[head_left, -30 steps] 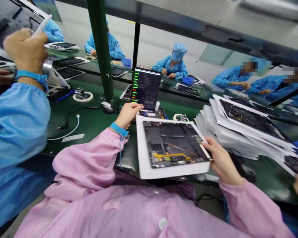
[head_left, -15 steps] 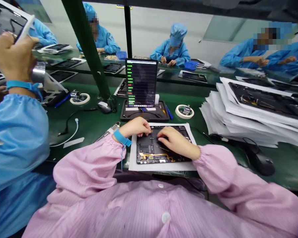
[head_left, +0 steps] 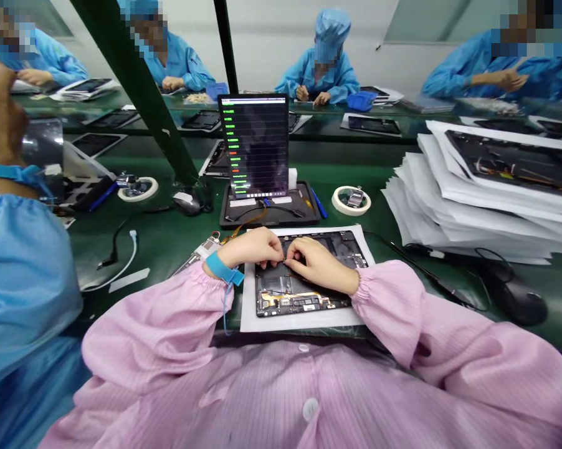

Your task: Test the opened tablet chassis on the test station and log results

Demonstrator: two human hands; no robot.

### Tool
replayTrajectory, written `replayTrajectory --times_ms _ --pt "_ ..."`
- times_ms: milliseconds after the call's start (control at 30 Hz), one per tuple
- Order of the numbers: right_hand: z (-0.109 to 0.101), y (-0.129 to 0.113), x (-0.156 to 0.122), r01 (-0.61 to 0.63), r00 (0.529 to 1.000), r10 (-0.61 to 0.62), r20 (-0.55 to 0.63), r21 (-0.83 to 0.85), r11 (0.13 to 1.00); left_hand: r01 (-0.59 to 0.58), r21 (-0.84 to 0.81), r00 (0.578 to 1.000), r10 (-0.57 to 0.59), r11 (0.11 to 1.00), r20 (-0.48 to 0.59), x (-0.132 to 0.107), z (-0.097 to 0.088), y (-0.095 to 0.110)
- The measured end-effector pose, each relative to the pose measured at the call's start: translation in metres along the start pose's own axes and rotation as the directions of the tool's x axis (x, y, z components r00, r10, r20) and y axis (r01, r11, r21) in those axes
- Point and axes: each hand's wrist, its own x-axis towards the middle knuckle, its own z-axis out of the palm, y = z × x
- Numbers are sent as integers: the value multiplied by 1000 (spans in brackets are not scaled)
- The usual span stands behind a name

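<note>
An opened tablet (head_left: 304, 293) with its dark circuit boards showing lies on a white foam sheet (head_left: 290, 318) at the bench's front edge. My left hand (head_left: 250, 246) and my right hand (head_left: 318, 262) rest on its upper part, fingertips pinched together close to each other over a small part I cannot make out. Both arms are in pink sleeves, with a blue strap on the left wrist. Behind the tablet an upright screen (head_left: 255, 146) shows green and red bars and stands in a black tray (head_left: 269, 212).
A tall stack of foam sheets with tablets (head_left: 486, 187) fills the right. A tape roll (head_left: 351, 201) sits beside the tray, a black mouse (head_left: 514, 293) lies at right, a white cable (head_left: 122, 259) at left. A blue-sleeved co-worker (head_left: 19, 249) stands close left; others sit opposite.
One second ago my right hand held the tablet on its sheet lifted. It now lies flat on the bench and both hands have come together on its upper part.
</note>
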Motion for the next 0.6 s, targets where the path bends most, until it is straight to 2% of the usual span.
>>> replayTrajectory --times_ms 400,600 --pt "2 4 1 -2 1000 2 -13 0 1000 11 -45 999 -9 999 45 -1 -2 5" --pt "5 13 -2 47 998 -49 -50 -35 998 -3 -63 999 6 998 54 -2 2 9"
